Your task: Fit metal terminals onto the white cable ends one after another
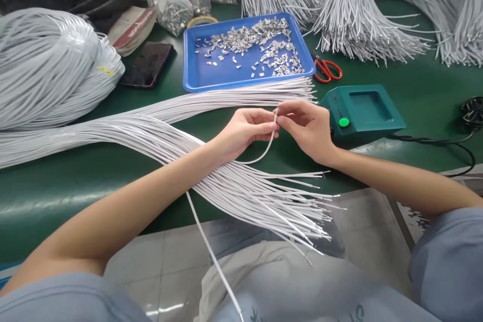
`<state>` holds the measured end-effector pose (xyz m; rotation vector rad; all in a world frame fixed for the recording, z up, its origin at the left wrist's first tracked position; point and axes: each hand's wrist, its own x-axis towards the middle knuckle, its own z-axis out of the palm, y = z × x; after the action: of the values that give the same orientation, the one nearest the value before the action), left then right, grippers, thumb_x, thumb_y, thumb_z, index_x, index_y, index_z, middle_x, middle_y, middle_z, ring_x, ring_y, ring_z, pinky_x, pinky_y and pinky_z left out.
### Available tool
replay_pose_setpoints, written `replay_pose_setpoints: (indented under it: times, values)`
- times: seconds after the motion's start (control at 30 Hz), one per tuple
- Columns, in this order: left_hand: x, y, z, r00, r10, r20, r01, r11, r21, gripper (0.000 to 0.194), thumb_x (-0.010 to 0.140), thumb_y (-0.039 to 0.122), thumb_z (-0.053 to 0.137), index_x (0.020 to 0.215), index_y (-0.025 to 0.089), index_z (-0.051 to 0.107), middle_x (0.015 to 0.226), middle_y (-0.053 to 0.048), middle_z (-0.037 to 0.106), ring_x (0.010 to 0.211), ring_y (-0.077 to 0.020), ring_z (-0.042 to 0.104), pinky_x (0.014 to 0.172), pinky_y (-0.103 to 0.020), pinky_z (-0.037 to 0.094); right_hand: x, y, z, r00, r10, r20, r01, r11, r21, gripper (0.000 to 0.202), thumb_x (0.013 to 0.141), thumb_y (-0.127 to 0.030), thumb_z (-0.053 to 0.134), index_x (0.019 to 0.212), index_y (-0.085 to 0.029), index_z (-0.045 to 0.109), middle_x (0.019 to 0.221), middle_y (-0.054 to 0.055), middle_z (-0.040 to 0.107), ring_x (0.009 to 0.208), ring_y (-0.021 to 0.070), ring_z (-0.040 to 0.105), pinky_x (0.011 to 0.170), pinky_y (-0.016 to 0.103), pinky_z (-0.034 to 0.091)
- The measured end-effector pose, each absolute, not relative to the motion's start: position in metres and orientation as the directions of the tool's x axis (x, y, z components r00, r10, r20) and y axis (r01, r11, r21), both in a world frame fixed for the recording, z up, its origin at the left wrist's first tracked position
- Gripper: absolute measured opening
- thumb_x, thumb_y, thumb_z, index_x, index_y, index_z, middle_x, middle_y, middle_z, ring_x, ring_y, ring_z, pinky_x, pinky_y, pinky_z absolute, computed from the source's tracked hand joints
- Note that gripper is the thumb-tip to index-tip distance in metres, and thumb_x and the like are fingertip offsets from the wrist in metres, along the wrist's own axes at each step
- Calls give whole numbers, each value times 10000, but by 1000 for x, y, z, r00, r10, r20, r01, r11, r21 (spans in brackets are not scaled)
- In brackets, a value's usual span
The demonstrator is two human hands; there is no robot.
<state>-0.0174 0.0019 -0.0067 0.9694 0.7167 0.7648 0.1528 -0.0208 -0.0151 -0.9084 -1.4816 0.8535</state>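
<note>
One white wire (269,145) rises in a curve to my fingertips at the middle of the view. My left hand (245,131) pinches it near its end, thumb against fingers. Right beside it, my right hand (306,123) is closed at the tip of the same wire; anything small between those fingertips is hidden. Under my left forearm a bundle of white wires (241,186) fans out toward the table's front edge. Another bundle (226,96) lies behind my hands, its ends near the green device (364,110) at the right.
Behind the hands sits a blue tray (226,73) of small metal pieces. Red-handled scissors (327,70) and a dark phone (148,64) flank it. Large wire coils (45,65) lie left, more wire bundles (362,15) back right. Plastic bags (175,0) stand behind. A black cable (433,139) runs right.
</note>
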Motion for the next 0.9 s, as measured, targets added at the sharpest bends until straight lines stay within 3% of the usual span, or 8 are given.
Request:
replay_pose_setpoints:
  times: [0.3,0.5,0.63,0.9]
  values:
    - [-16,0,-3,539,826,-165,-234,336,912,250,613,257,886,793,133,763,692,-10,696,635,-99,659,635,-216,547,155,-20,-7,-73,924,374,21,377,-926,54,769,-222,695,756,-195,651,766,-11,683,746,123,664,731,288,588]
    - [-16,0,-3,540,821,-187,-193,337,921,276,577,266,900,762,131,747,687,-7,688,617,-108,651,642,-253,549,158,-18,-6,-127,962,242,-100,230,-968,184,820,-385,655,816,-201,661,804,-2,684,755,132,662,757,321,598]
    - [-16,0,-3,551,814,-184,-174,328,929,253,587,262,893,757,141,749,687,-1,682,618,-106,651,628,-241,544,158,-20,-6,-122,958,259,-6,260,-965,231,812,-420,679,967,-254,633,875,-6,682,794,147,672,761,355,609]
    - [-13,-1,-1,552,815,-174,-139,297,945,316,549,311,911,742,130,739,699,-17,694,621,-112,638,620,-248,543,158,-27,-8,-102,945,310,112,320,-941,216,828,-344,659,1023,-271,605,843,-12,662,791,147,673,703,326,608]
